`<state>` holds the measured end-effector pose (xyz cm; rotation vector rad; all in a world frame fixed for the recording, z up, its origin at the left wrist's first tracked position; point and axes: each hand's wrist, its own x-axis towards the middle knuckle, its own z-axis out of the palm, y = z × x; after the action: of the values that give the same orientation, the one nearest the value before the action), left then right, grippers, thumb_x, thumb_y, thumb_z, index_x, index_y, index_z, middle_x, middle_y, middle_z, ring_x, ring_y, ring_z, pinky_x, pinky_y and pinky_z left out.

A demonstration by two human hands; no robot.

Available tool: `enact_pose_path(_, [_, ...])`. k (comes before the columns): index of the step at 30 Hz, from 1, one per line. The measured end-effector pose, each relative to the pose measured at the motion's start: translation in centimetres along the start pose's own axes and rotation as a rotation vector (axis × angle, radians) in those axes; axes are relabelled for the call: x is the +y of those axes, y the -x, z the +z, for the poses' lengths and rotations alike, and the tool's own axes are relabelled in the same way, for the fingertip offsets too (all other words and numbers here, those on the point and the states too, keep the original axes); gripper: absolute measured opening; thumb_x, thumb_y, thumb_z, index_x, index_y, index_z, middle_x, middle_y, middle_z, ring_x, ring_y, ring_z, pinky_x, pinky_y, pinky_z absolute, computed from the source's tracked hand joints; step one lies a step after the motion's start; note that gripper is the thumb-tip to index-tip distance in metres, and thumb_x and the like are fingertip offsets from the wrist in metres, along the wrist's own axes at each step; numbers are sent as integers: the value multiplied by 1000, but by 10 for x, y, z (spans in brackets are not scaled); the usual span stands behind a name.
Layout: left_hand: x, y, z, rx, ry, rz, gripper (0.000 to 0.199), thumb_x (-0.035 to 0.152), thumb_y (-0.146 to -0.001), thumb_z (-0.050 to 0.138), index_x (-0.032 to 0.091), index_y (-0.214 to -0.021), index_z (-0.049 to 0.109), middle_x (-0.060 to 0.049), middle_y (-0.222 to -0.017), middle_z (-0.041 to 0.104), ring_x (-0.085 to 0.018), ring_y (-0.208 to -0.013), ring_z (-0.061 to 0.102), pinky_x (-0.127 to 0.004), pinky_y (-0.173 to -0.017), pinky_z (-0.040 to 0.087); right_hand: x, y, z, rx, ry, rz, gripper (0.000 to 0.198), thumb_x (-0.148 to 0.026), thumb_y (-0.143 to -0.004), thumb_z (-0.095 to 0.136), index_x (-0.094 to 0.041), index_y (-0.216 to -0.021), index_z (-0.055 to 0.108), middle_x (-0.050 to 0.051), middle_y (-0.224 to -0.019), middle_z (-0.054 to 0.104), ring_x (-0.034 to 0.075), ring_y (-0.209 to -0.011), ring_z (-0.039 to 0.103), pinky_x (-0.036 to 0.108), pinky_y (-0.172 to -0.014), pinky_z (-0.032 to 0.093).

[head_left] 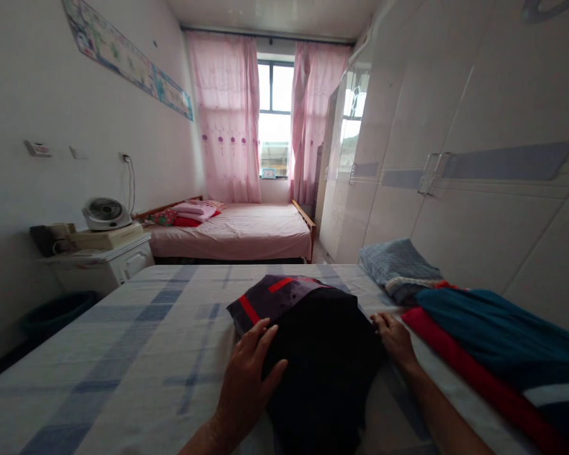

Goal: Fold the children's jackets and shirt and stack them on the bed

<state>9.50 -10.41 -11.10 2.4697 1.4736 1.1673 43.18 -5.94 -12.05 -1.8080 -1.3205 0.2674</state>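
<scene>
A black garment lies in front of me on the bed, over a dark folded cloth with red stripes. My left hand rests on the black garment's left edge, fingers stretched and thumb apart. At the garment's right edge, my right hand has its fingers closed, pinching the fabric's side. What kind of garment the black one is cannot be made out.
On the right lie a teal garment, a red cloth and folded grey-blue clothing, beside white wardrobes. A nightstand with a fan stands left. Beyond is a second bed.
</scene>
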Motion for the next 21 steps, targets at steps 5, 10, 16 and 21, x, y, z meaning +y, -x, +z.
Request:
enact_pose_path(5, [19, -26, 11, -336, -192, -128, 52, 27, -76, 60, 14, -125, 49, -14, -126, 52, -29, -116, 49, -42, -95, 43, 13, 0, 4, 13, -7, 5, 30, -46, -74, 44, -22, -72, 62, 4, -71, 68, 21, -68, 63, 29, -64, 43])
enact_pose_path(10, [22, -45, 21, -378, -151, -199, 14, 11, -80, 47, 14, -84, 60, -11, -90, 61, -25, -89, 59, -38, -81, 45, 20, -2, 3, 87, -62, 55, 37, -47, -78, 37, -19, -85, 61, 7, -76, 69, 19, -62, 63, 29, -63, 46])
enact_pose_path(16, [5, -60, 18, -245, 113, -294, 11, 12, -78, 48, 19, -69, 52, 2, -65, 53, -14, -64, 53, -26, -66, 41, 29, -5, 4, 77, -86, 60, 34, -45, -77, 40, -20, -80, 63, 5, -71, 69, 19, -61, 63, 28, -60, 47])
enact_pose_path(21, [-6, -125, -32, -6, 483, -465, 20, 23, -87, 47, 15, -70, 53, 4, -59, 47, -9, -52, 47, -21, -50, 39, 28, -6, 6, 53, -62, 45, 35, -46, -76, 40, -20, -80, 63, 4, -72, 68, 18, -61, 63, 28, -60, 47])
